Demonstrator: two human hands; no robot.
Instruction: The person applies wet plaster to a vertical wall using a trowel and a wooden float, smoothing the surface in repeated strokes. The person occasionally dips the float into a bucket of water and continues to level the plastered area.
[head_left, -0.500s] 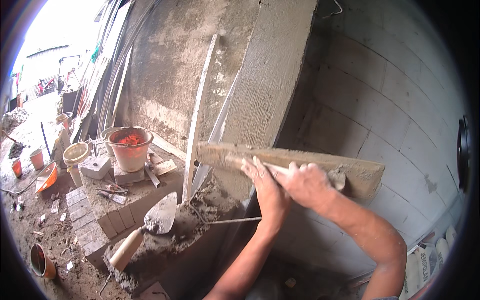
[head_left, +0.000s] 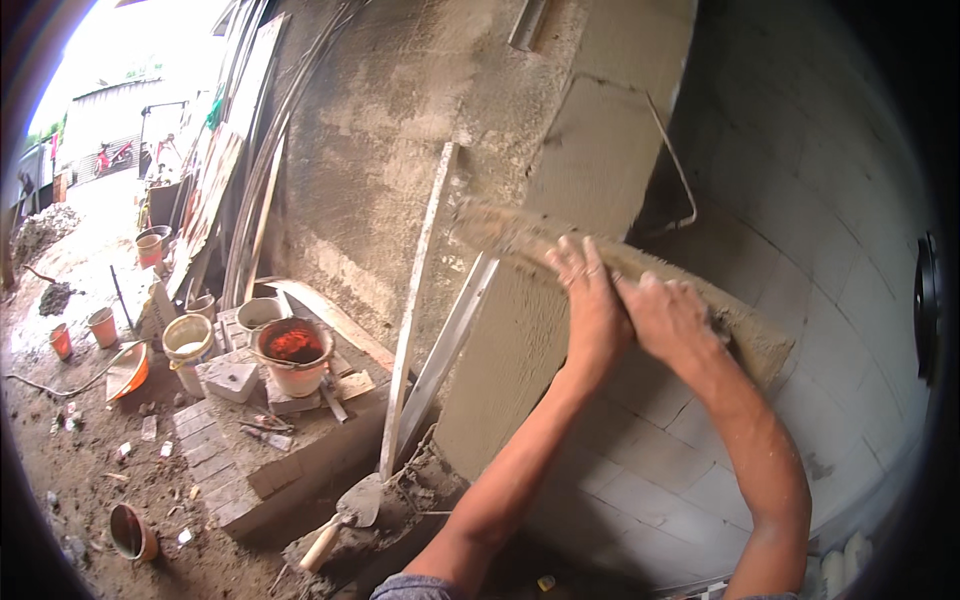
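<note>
A long wooden plastering float (head_left: 522,233) lies slantwise across the grey, freshly plastered column (head_left: 510,370). My right hand (head_left: 672,322) is closed round the float's handle, which it mostly hides. Just left of it, my left hand (head_left: 592,312) lies on the float with its fingers stretched out flat. Below to the left, a pointed trowel (head_left: 361,502) with a wooden handle rests on a ledge beside a heap of wet mortar (head_left: 430,487).
A bent metal rod (head_left: 668,140) juts from the column. A wooden batten (head_left: 416,320) and metal strip (head_left: 450,340) lean beside it. Buckets (head_left: 298,372), a block (head_left: 228,378) and tools crowd the brick platform at left. A block wall (head_left: 660,440) stands at right.
Both hands and the float have moved up the column, and the view has shifted. The bent rod has come into view. The trowel stays on the ledge.
</note>
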